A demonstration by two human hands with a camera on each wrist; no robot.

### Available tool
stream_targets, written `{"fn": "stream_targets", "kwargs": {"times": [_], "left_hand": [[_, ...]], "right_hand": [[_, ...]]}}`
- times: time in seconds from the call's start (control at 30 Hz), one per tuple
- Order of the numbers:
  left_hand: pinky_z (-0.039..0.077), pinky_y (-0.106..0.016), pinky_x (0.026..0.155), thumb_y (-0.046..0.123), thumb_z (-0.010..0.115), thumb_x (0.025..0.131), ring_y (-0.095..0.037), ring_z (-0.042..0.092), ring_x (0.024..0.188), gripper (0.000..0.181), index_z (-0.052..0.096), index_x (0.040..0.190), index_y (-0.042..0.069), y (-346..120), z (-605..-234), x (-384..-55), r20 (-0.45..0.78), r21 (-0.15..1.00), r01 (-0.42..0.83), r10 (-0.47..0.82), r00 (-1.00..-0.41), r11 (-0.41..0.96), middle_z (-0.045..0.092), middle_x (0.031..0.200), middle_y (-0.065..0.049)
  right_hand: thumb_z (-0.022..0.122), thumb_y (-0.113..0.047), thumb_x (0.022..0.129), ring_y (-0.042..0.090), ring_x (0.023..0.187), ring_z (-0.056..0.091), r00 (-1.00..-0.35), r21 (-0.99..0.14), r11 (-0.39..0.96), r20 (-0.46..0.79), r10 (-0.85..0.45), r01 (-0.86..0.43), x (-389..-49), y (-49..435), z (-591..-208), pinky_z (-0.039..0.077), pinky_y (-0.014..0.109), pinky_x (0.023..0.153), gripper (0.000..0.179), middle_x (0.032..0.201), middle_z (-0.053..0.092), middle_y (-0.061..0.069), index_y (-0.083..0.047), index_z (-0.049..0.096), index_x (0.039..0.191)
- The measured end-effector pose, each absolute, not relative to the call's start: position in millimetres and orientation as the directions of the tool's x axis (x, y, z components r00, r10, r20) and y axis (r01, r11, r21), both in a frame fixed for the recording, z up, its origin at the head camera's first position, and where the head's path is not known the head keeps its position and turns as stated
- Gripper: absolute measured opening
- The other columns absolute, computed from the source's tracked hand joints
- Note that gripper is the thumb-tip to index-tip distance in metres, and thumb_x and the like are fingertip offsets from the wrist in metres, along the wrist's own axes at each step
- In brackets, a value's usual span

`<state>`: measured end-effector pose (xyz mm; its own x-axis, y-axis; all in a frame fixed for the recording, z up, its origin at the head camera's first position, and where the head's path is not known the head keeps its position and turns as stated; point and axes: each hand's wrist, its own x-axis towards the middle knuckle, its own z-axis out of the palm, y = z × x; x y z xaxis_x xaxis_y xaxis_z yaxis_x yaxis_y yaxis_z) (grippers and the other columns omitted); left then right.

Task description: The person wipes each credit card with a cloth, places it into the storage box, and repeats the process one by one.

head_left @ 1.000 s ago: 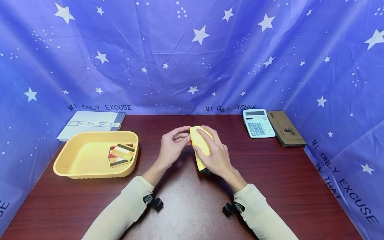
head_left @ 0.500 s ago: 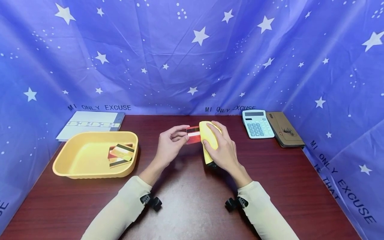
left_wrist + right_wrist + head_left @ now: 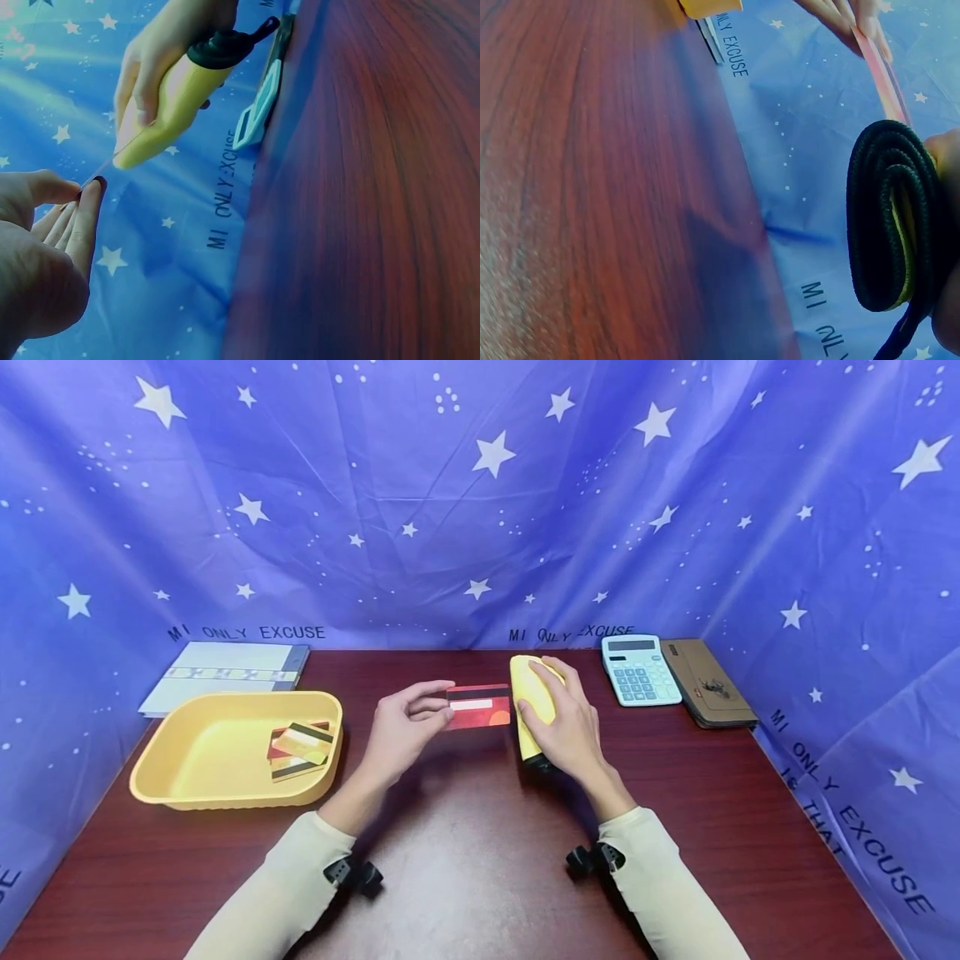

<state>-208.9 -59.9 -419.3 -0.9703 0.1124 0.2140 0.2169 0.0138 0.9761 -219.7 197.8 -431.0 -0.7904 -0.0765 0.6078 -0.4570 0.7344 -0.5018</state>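
In the head view my left hand point(image 3: 405, 731) pinches a red bank card point(image 3: 480, 717) by its left edge, between thumb and fingers. The card has a black stripe and a white strip. My right hand point(image 3: 567, 727) grips a yellow soft pouch point(image 3: 529, 710) with a black end, just right of the card. In the left wrist view the card shows edge-on, reaching toward the tip of the pouch point(image 3: 172, 112). The pouch's black end point(image 3: 866, 225) looks like folded fabric with a small tail in the right wrist view. Both things are held above the table.
A yellow basin point(image 3: 217, 710) on the left holds several bank cards point(image 3: 303, 743). Behind it lies a white notebook point(image 3: 240, 656). At the back right are a light blue calculator point(image 3: 641, 672) and a brown wallet point(image 3: 708, 685). A starry blue curtain point(image 3: 420, 485) surrounds the table point(image 3: 480, 860).
The red card has come out from the pouch's left side and now shows nearly whole. My left hand moved left with it; my right hand moved right with the pouch.
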Motion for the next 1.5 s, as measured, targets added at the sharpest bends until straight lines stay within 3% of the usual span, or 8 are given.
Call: {"fn": "stream_targets", "kwargs": {"times": [0.2, 0.4, 0.53, 0.63, 0.8, 0.87, 1.03, 1.5], "left_hand": [[0.067, -0.032, 0.080, -0.003, 0.073, 0.090, -0.008, 0.078, 0.085, 0.041, 0.067, 0.130, -0.002, -92.0, -410.9, -198.8, 0.213, 0.977, 0.214, 0.092, -0.973, -0.001, 0.077, 0.102, -0.024], [0.067, -0.029, 0.082, -0.002, 0.069, 0.094, -0.007, 0.077, 0.083, 0.041, 0.063, 0.135, -0.005, -136.9, -402.5, -194.4, 0.192, 0.980, 0.194, 0.058, -0.980, 0.034, 0.079, 0.093, 0.005], [0.066, -0.025, 0.080, 0.005, 0.068, 0.098, -0.007, 0.077, 0.081, 0.042, 0.061, 0.138, -0.003, -170.0, -397.0, -193.2, 0.186, 0.971, 0.187, 0.016, -0.982, 0.149, 0.078, 0.091, 0.014], [0.064, -0.017, 0.065, 0.013, 0.068, 0.099, -0.004, 0.077, 0.079, 0.043, 0.061, 0.141, 0.004, -195.4, -394.9, -190.3, 0.157, 0.958, 0.146, -0.026, -0.987, 0.248, 0.077, 0.091, 0.022], [0.062, -0.015, 0.061, 0.007, 0.068, 0.098, -0.002, 0.077, 0.077, 0.040, 0.066, 0.137, 0.011, -236.9, -399.2, -187.9, 0.098, 0.984, 0.088, -0.057, -0.994, 0.155, 0.079, 0.089, 0.018], [0.065, -0.018, 0.073, 0.001, 0.067, 0.097, -0.003, 0.077, 0.077, 0.037, 0.070, 0.131, 0.013, -251.7, -402.8, -188.7, 0.082, 0.995, 0.079, -0.045, -0.996, 0.064, 0.080, 0.089, 0.013], [0.066, -0.023, 0.075, -0.003, 0.067, 0.096, -0.005, 0.077, 0.081, 0.033, 0.076, 0.116, 0.022, -280.6, -409.3, -190.0, 0.000, 0.999, 0.001, -0.011, -1.000, -0.055, 0.080, 0.091, 0.007], [0.066, -0.022, 0.073, 0.004, 0.074, 0.094, -0.004, 0.076, 0.081, 0.027, 0.074, 0.116, 0.020, -304.7, -428.2, -201.4, -0.059, 0.993, -0.054, 0.040, -0.997, 0.103, 0.079, 0.091, 0.010]], "right_hand": [[0.076, -0.026, 0.087, 0.029, 0.115, 0.067, -0.794, -0.507, 0.736, 0.604, -0.068, -0.448, -222.3, 199.4, -429.9, 0.051, 0.041, 0.055, 0.060, 0.150, 0.054, 0.005, -0.023, 0.060, 0.144], [0.075, -0.027, 0.088, 0.028, 0.114, 0.067, -0.811, -0.517, 0.741, 0.582, -0.064, -0.429, -221.5, 199.5, -430.8, 0.052, 0.043, 0.059, 0.059, 0.151, 0.053, 0.002, -0.025, 0.060, 0.144], [0.075, -0.026, 0.087, 0.028, 0.114, 0.067, -0.809, -0.520, 0.738, 0.586, -0.058, -0.430, -221.5, 199.9, -431.4, 0.052, 0.043, 0.059, 0.059, 0.150, 0.054, 0.002, -0.025, 0.061, 0.144], [0.075, -0.026, 0.087, 0.028, 0.113, 0.067, -0.809, -0.521, 0.734, 0.585, -0.064, -0.435, -221.7, 200.6, -431.8, 0.051, 0.041, 0.058, 0.059, 0.150, 0.054, 0.002, -0.025, 0.060, 0.144], [0.076, -0.026, 0.087, 0.029, 0.113, 0.067, -0.805, -0.519, 0.732, 0.589, -0.068, -0.442, -222.1, 200.9, -431.1, 0.051, 0.040, 0.057, 0.059, 0.150, 0.054, 0.003, -0.025, 0.060, 0.144], [0.076, -0.025, 0.087, 0.029, 0.113, 0.067, -0.802, -0.520, 0.731, 0.593, -0.064, -0.443, -222.1, 201.1, -430.4, 0.051, 0.041, 0.058, 0.059, 0.150, 0.054, 0.003, -0.025, 0.061, 0.144], [0.075, -0.025, 0.087, 0.030, 0.113, 0.067, -0.808, -0.529, 0.728, 0.587, -0.056, -0.435, -221.6, 202.2, -430.9, 0.052, 0.044, 0.059, 0.058, 0.149, 0.055, 0.006, -0.024, 0.061, 0.144], [0.074, -0.029, 0.088, 0.029, 0.110, 0.069, -0.841, -0.525, 0.753, 0.537, -0.069, -0.397, -223.2, 202.3, -434.5, 0.053, 0.044, 0.061, 0.058, 0.151, 0.053, -0.001, -0.027, 0.060, 0.144]]}}
